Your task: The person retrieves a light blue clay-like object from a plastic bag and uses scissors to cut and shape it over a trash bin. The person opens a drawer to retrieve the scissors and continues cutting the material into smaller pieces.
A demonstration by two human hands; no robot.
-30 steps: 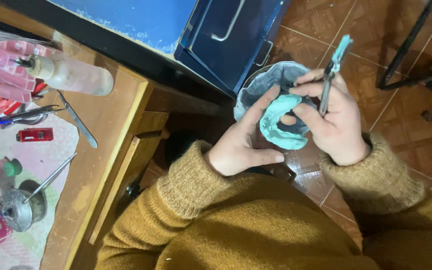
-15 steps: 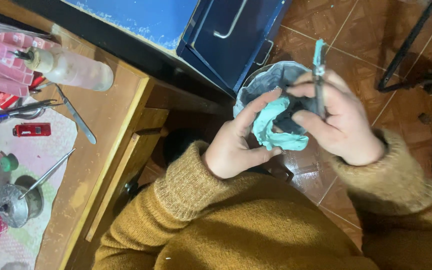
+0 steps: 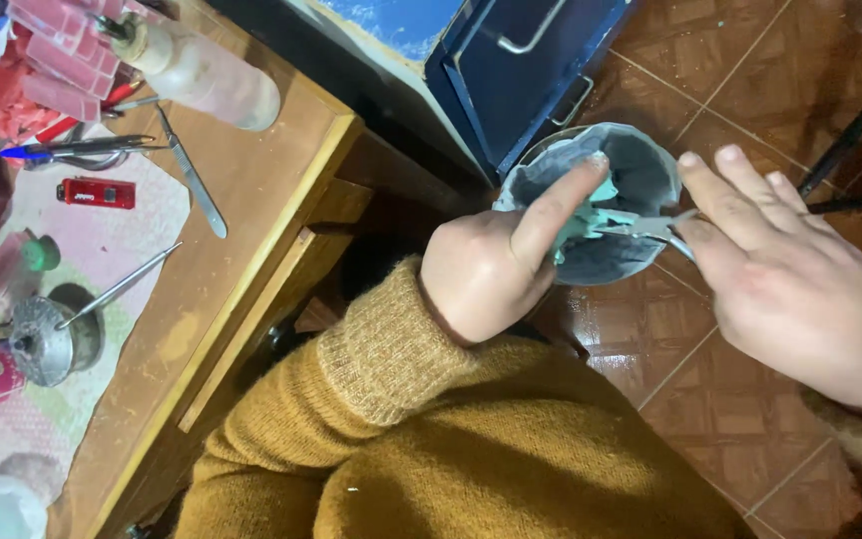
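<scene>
In the head view, a grey bowl (image 3: 591,200) sits over the tiled floor, between the hands; the left hand (image 3: 496,265) presses teal putty (image 3: 591,215) inside it, forefinger extended. The right hand (image 3: 800,274), just right of the bowl, fingers straight, pinches a thin metal tool (image 3: 650,225) reaching into the putty.

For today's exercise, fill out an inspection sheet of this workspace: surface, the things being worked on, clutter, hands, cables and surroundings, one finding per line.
Surface: wooden desk at left, partly covered by a pale patterned mat.
Job's things: grey bowl holding teal paste; metal spatula reaching into it.
Clutter: plastic bottle, red lighter, blue pen, metal blade, small metal burner.
Hands: left hand grips the bowl, forefinger over its rim; right hand holds the spatula, fingers extended.
Cables: nothing seen.
Surroundings: brown tiled floor, blue metal cabinet.
</scene>
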